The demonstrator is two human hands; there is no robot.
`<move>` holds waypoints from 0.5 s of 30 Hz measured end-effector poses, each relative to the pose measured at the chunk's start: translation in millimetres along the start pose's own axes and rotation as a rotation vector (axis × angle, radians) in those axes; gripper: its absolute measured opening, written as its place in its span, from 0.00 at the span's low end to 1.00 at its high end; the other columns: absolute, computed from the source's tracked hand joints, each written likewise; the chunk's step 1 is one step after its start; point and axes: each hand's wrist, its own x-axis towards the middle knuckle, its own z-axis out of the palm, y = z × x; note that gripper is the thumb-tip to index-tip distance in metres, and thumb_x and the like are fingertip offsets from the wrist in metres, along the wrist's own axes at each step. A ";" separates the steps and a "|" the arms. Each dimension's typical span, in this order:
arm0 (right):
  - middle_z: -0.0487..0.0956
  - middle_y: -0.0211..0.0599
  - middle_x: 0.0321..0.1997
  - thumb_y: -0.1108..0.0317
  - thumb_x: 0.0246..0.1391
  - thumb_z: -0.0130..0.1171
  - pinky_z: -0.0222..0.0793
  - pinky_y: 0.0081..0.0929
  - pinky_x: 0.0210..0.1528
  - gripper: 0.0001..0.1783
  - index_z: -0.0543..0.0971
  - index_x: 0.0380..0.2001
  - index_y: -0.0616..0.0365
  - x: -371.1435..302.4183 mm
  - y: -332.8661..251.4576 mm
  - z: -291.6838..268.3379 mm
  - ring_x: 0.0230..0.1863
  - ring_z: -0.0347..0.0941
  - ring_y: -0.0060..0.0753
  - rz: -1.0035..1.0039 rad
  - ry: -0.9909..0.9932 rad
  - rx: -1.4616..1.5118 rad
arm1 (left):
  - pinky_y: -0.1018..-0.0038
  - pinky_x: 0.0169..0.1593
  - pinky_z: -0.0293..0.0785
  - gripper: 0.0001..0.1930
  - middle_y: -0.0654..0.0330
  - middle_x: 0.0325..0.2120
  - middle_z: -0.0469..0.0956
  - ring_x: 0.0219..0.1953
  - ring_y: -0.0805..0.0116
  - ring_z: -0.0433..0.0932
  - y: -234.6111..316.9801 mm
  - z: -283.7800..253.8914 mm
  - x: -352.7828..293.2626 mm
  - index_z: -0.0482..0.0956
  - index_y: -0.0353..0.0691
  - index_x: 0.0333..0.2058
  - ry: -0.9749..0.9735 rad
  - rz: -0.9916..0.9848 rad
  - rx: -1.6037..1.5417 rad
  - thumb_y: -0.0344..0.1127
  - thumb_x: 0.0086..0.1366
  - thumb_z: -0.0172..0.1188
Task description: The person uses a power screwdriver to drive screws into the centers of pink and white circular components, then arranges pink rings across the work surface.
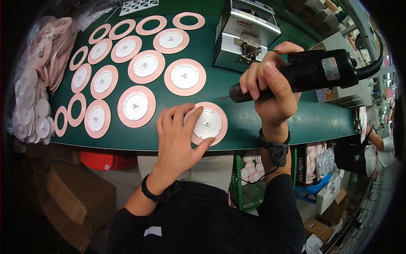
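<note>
Head view: right hand (277,94) clamps round a black electric screwdriver (315,73); left hand (178,137), loosely spread, touches a pink-rimmed disc (213,122).

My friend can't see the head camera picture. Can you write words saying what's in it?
A person's right hand grips a black electric screwdriver, while the left hand touches a pink-and-white disc on a green table. More discs and plain pink rings are spread nearby, with a metal machine behind.
</note>
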 end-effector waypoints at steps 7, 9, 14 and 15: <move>0.63 0.31 0.20 0.71 0.59 0.52 0.65 0.32 0.22 0.20 0.63 0.54 0.58 -3.1 2.0 -4.7 0.14 0.60 0.25 0.033 -0.019 0.048 | 0.50 0.63 0.55 0.34 0.54 0.55 0.69 0.58 0.49 0.63 -0.4 -5.2 2.2 0.75 0.37 0.55 -0.042 -0.010 -0.018 0.42 0.49 0.73; 0.63 0.31 0.20 0.71 0.59 0.52 0.65 0.32 0.22 0.20 0.62 0.54 0.58 -4.5 2.1 -4.5 0.14 0.60 0.25 0.042 -0.044 0.070 | 0.51 0.63 0.55 0.34 0.54 0.55 0.69 0.58 0.50 0.63 0.1 -6.9 3.6 0.76 0.37 0.55 -0.050 -0.018 -0.035 0.42 0.49 0.73; 0.64 0.32 0.20 0.73 0.58 0.54 0.65 0.31 0.21 0.21 0.62 0.53 0.58 -9.3 5.1 -0.1 0.13 0.60 0.24 0.070 -0.154 0.076 | 0.53 0.62 0.55 0.33 0.54 0.54 0.68 0.58 0.50 0.63 -0.4 -8.9 4.4 0.76 0.37 0.54 -0.046 -0.034 -0.046 0.41 0.49 0.74; 0.65 0.32 0.20 0.73 0.57 0.54 0.65 0.31 0.21 0.21 0.62 0.53 0.58 -10.0 5.8 1.2 0.13 0.60 0.24 0.076 -0.182 0.055 | 0.54 0.62 0.56 0.33 0.54 0.54 0.68 0.58 0.50 0.62 -0.8 -8.4 3.8 0.76 0.37 0.54 -0.042 -0.033 -0.051 0.41 0.48 0.74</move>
